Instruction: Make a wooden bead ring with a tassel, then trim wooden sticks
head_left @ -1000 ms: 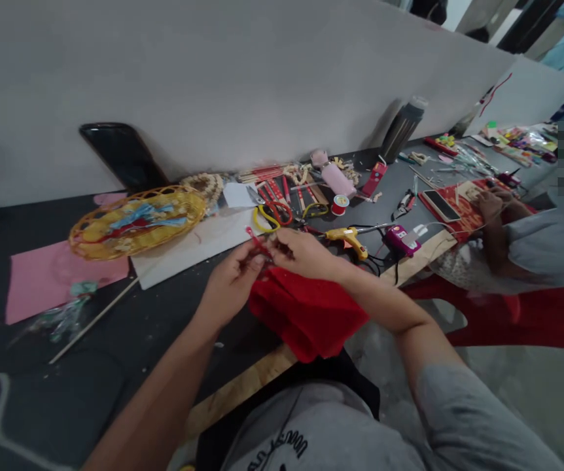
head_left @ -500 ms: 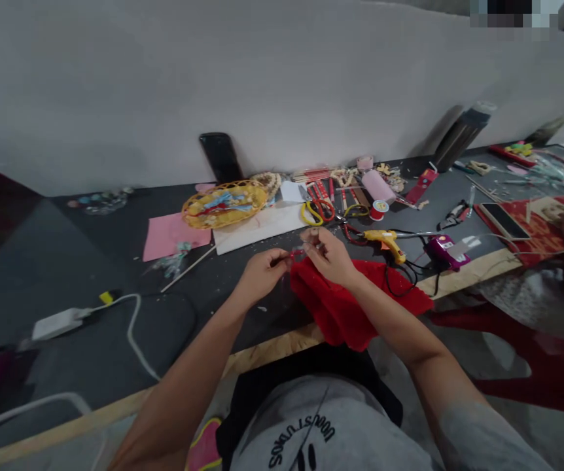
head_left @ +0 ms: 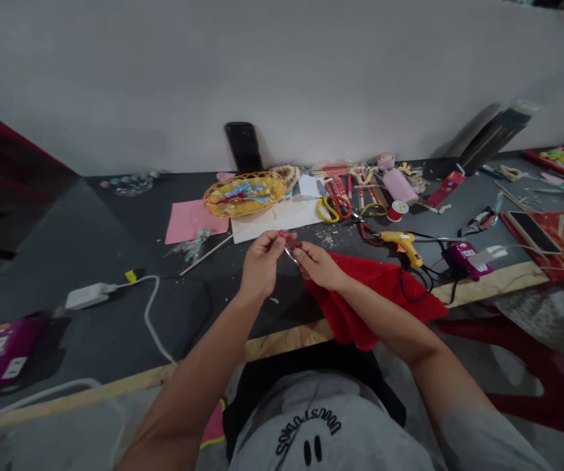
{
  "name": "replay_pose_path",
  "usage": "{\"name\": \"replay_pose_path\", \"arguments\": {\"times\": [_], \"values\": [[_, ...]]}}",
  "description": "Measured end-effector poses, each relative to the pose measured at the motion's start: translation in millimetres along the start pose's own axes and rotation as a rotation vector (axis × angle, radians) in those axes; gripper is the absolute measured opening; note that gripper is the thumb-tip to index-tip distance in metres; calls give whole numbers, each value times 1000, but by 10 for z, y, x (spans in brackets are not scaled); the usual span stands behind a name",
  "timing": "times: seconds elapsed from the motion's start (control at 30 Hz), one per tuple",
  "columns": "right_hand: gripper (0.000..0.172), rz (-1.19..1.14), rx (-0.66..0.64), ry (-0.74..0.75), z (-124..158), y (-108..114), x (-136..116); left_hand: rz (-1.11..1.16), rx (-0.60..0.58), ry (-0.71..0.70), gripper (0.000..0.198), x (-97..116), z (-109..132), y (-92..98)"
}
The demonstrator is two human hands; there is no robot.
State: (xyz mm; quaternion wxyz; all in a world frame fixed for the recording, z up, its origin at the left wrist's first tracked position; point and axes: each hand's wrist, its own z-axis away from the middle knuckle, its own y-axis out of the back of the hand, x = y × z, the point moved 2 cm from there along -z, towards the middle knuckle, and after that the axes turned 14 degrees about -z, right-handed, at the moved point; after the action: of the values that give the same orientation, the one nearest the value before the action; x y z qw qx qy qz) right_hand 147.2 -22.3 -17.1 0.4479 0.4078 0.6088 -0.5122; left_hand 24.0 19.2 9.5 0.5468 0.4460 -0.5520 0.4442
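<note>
Both my hands meet above the dark table, fingers pinched on a small red piece (head_left: 286, 238). My left hand (head_left: 261, 263) grips its left end, and my right hand (head_left: 317, 264) pinches the other end, just touching the left fingertips. What the small piece is I cannot make out. Under my right wrist lies a red cloth (head_left: 371, 298), draped over the table's wooden front edge (head_left: 282, 337). A yellow glue gun (head_left: 400, 242) lies right of my hands.
A yellow woven basket (head_left: 245, 193) sits behind my hands beside a white sheet (head_left: 277, 217) and pink paper (head_left: 190, 221). Scissors (head_left: 332, 208), a red thread spool (head_left: 396, 210), a black phone (head_left: 243, 146) against the wall, a white power adapter (head_left: 86, 296) and a purple box (head_left: 3, 348) lie around.
The view swung left, so the person at the right has left the picture. My hands stayed pinched together on the small red piece, and my right hand dropped lower beside the left.
</note>
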Motion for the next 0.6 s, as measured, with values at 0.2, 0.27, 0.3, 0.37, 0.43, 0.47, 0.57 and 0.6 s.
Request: {"name": "replay_pose_path", "arguments": {"times": [0.2,0.27,0.3,0.37,0.43,0.47,0.57,0.6], "values": [[43,26,-90,-92,-64,-3,53,-69,40,-4,28,-24,-96,5],[42,-102,-118,-158,-107,-37,64,-143,49,-17,26,-23,-132,23],[42,-203,-106,-201,-131,-54,64,-176,39,-14,26,-27,-149,36],[40,-429,-44,-299,-177,-83,63,-272,21,-19,25,-38,-178,78],[37,-579,18,-370,-213,-96,64,-470,32,-105,23,-35,-195,138],[35,-609,38,-383,-225,-94,70,-599,38,-174,21,-27,-196,168],[33,-587,93,-334,-241,-46,113,-950,-1,-349,24,-7,-172,224],[33,-565,118,-302,-238,-19,133,-1026,-40,-378,27,-8,-156,229]]}}
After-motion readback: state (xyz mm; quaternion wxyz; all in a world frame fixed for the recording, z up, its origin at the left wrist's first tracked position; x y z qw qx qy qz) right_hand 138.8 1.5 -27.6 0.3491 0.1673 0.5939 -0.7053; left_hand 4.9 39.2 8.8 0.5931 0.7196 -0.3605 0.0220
